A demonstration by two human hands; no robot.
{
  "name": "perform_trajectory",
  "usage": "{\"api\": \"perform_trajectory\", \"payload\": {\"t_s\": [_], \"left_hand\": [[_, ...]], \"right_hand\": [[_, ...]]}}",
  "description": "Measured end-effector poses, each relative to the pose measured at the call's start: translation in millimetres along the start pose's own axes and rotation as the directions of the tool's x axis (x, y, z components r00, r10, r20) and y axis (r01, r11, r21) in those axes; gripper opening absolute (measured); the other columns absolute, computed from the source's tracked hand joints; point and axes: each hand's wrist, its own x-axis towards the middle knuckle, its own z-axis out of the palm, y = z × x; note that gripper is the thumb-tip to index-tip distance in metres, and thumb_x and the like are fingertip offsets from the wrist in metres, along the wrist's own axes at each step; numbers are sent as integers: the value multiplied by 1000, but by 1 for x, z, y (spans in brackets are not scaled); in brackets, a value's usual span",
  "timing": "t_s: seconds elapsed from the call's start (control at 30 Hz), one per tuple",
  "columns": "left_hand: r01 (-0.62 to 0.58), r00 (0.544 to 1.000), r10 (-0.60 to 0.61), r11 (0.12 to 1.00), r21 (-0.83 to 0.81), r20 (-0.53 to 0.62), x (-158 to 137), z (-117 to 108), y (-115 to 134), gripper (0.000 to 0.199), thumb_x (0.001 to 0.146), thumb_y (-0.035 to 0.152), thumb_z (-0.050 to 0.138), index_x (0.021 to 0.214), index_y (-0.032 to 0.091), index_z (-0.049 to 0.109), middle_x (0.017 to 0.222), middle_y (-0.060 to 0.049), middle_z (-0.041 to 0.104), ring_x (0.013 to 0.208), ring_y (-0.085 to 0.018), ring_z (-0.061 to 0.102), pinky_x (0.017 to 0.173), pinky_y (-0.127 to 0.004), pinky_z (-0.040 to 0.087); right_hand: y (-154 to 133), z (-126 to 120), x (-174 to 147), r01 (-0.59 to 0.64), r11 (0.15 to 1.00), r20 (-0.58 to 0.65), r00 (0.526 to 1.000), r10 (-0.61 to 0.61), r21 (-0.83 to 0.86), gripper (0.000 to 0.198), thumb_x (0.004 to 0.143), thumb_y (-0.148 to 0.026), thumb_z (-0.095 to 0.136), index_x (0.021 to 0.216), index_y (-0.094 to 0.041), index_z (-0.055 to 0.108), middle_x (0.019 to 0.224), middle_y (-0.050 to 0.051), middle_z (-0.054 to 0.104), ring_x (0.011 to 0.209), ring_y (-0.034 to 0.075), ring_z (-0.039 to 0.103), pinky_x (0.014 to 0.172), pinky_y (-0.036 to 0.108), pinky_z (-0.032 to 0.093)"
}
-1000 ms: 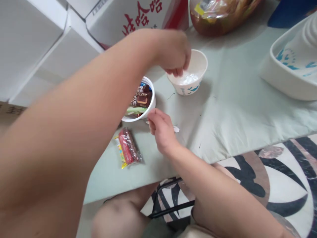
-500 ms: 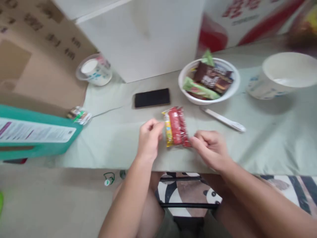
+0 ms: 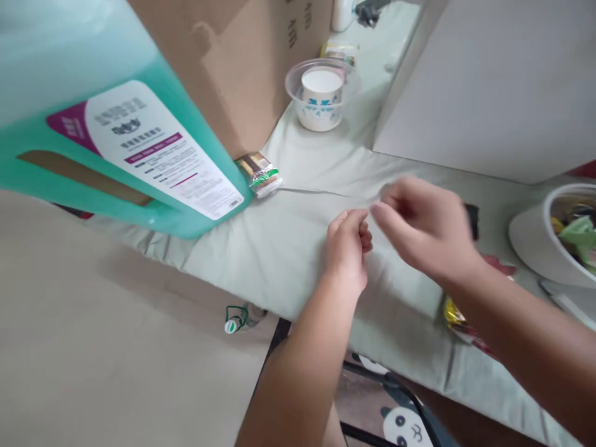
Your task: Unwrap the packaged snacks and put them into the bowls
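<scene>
My left hand (image 3: 348,248) is closed above the tablecloth, thumb against curled fingers; anything in them is too small or hidden to name. Just right of it, my right hand (image 3: 423,226) is blurred, with fingers curled and thumb tip close to the left hand; I cannot make out anything in its grip. Beneath my right forearm lies a red and yellow snack packet (image 3: 456,315), partly covered by the arm. A dark phone (image 3: 473,220) shows only an edge behind my right hand.
A large green liquid jug (image 3: 200,214) and a cardboard box (image 3: 242,81) stand left. By the jug lies a small wrapped snack (image 3: 259,174). Farther back is a clear bowl holding a paper cup (image 3: 322,90). A white box (image 3: 484,87) and a snack bowl (image 3: 531,233) stand right.
The view has swung left. Both hands have moved left and close together, away from the red and yellow packet, which stays on the table under my right forearm.
</scene>
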Motion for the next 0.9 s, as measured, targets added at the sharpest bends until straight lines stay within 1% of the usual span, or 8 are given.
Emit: {"api": "perform_trajectory", "payload": {"t_s": [0.07,0.1,0.2,0.3,0.47,0.7,0.8,0.9], "left_hand": [[76,995,-83,989,-125,-49,7,-2,5,24,81,21,60,68,20,40,58,6,30,47,-5,25,47,-23,17],[106,991,-119,978,-178,-67,10,-3,7,22,82,21,59,68,20,41,58,6,29,46,-6,24,47,-24,17],[147,985,-167,940,-307,-38,15,-5,9,15,86,25,56,73,19,51,62,2,44,50,-8,37,51,-25,27],[181,983,-176,899,-399,50,13,-7,12,22,90,35,51,81,19,62,78,-5,61,67,-16,59,61,-29,42],[180,984,-165,876,-447,73,1,-9,15,24,91,32,48,82,18,65,81,-6,66,74,-18,66,71,-30,50],[182,983,-158,860,-478,89,-10,0,5,27,92,39,50,84,18,65,75,-5,65,73,-21,66,75,-35,53],[232,973,-189,837,-496,136,-12,7,-3,28,93,40,49,82,19,63,73,-5,64,72,-20,66,72,-33,53],[248,965,-173,848,-468,199,-12,12,-8,31,94,43,46,77,20,59,68,-4,60,70,-19,65,72,-33,52]], "right_hand": [[-8,52,52,94,995,119,988,-96,21,14,79,-34,62,74,-23,54,71,1,62,65,14,54,66,32,45],[-12,78,74,113,993,152,982,-115,20,16,79,-36,64,86,-22,59,85,3,67,73,17,58,73,34,49],[-24,139,115,-16,997,298,954,38,-78,42,77,-39,70,112,-18,59,113,12,69,94,26,66,88,43,53],[-33,165,126,-124,990,383,913,141,-70,54,77,-41,72,123,-17,55,110,13,71,101,32,68,93,51,53],[-31,164,121,-188,982,445,882,156,29,65,79,-40,70,135,-19,44,108,9,71,102,31,69,94,51,56],[-26,152,106,-237,972,440,872,214,-2,87,80,-24,70,157,-26,30,144,17,50,107,29,69,94,47,59],[-26,139,101,-89,990,477,869,131,-111,90,78,-15,70,159,-30,33,153,15,40,122,30,64,104,46,54],[-27,132,100,93,972,502,864,30,-218,88,76,-12,73,156,-31,40,163,14,30,144,37,47,115,51,45]]}}
